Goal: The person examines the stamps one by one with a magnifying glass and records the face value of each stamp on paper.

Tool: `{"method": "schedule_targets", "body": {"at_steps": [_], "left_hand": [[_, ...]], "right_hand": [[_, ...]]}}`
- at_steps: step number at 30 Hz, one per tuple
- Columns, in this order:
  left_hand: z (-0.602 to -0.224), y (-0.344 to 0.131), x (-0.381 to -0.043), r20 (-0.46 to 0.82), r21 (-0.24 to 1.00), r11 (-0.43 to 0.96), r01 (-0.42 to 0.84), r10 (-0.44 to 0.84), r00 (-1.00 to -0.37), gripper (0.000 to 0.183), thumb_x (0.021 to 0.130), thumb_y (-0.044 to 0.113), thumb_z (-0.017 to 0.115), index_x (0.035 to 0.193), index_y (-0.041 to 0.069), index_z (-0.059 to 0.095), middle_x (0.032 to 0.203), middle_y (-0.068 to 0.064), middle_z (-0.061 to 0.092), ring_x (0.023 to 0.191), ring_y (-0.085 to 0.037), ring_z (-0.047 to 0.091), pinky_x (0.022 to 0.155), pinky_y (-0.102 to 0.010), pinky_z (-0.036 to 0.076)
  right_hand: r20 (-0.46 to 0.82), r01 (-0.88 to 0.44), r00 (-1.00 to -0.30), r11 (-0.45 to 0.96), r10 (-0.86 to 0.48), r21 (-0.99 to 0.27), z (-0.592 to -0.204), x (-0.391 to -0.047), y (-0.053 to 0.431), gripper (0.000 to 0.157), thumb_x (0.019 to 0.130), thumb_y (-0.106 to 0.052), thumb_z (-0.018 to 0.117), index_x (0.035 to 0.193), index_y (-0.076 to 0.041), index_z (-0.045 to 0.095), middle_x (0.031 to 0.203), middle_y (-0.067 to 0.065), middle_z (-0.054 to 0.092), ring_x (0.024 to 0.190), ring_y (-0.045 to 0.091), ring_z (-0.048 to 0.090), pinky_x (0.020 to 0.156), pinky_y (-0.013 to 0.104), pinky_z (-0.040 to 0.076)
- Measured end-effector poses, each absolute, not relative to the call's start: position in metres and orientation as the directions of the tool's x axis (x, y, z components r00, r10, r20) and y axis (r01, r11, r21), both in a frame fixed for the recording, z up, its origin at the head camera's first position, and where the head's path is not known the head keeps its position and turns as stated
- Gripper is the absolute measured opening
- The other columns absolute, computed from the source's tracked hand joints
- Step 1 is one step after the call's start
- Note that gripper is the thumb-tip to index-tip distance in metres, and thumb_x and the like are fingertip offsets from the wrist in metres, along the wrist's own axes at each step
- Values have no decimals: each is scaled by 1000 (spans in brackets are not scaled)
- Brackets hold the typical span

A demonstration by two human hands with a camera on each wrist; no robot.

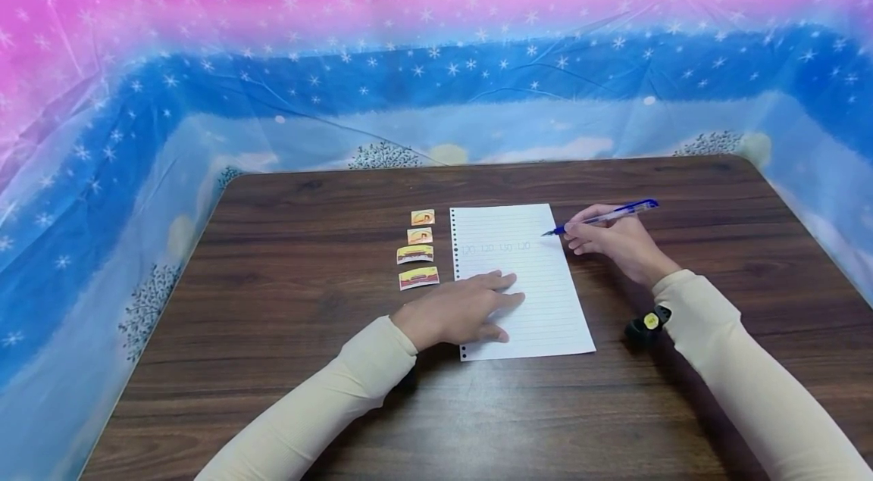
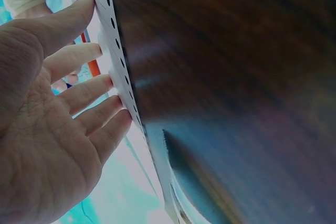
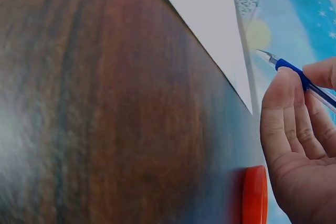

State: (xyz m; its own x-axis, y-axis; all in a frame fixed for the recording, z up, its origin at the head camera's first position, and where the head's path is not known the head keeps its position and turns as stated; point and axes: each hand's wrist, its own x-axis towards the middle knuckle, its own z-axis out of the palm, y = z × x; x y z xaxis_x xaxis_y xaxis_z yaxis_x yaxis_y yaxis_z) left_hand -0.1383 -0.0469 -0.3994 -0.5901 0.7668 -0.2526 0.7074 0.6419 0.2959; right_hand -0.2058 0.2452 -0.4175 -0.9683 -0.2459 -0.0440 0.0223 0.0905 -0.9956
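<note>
A lined sheet of loose-leaf paper (image 1: 549, 318) lies on the table, with a row of numbers written across its upper part. My left hand (image 1: 470, 308) rests on its lower left, fingers spread. In the left wrist view the fingertips of the left hand (image 2: 58, 108) reach the punched edge of the paper (image 2: 121, 69). Between thumb and fingers, my right hand (image 1: 619, 242) holds a blue pen (image 1: 607, 217), its uncapped tip over the paper's right edge. The right wrist view shows the pen (image 3: 294, 72) pinched, tip pointing away from the palm.
Several small printed cards stand in a column left of the paper, two orange ones (image 1: 422, 218) above yellow and red ones (image 1: 419, 278). A round red object (image 3: 254, 195) shows in the right wrist view. Snowflake-patterned cloth (image 1: 436, 72) surrounds the brown wooden table (image 1: 307, 238).
</note>
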Motion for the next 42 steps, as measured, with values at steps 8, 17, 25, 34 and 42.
{"method": "schedule_targets", "body": {"at_steps": [8,17,25,34,42], "left_hand": [[-400,-46,-139,-256,284,649,706,761,-596,63,98,39,66,154,19,45,164,-6,30,152,-23,24,120,-34,26],[-400,-46,-139,-255,279,645,712,764,-592,64,98,39,66,155,19,45,164,-6,31,152,-23,24,120,-34,27],[-400,-46,-138,-252,291,644,707,765,-593,64,98,38,67,155,19,45,164,-6,30,153,-23,23,120,-35,27],[-400,-46,-139,-244,284,637,717,771,-589,63,98,38,67,154,18,46,163,-7,32,152,-25,25,120,-34,26],[-399,-46,-138,-251,293,642,709,767,-591,63,98,38,67,154,18,46,164,-7,31,152,-24,24,120,-34,27]], "right_hand": [[-60,29,-966,126,-251,-992,-427,-210,240,29,98,-9,68,111,16,62,103,21,72,85,22,73,79,34,60],[-48,12,-966,139,-254,-990,-431,-210,240,27,99,-12,67,109,13,64,105,22,70,87,23,73,80,35,60],[-54,0,-969,218,-243,-976,-434,-210,239,26,100,-14,66,108,11,64,105,22,70,85,20,72,79,33,60],[-49,-8,-969,227,-243,-974,-435,-210,239,23,98,-12,66,103,10,63,95,17,70,80,19,71,77,32,60],[-44,-8,-968,206,-246,-978,-437,-210,240,23,98,-13,67,102,10,64,94,17,70,80,19,72,77,32,60]]}}
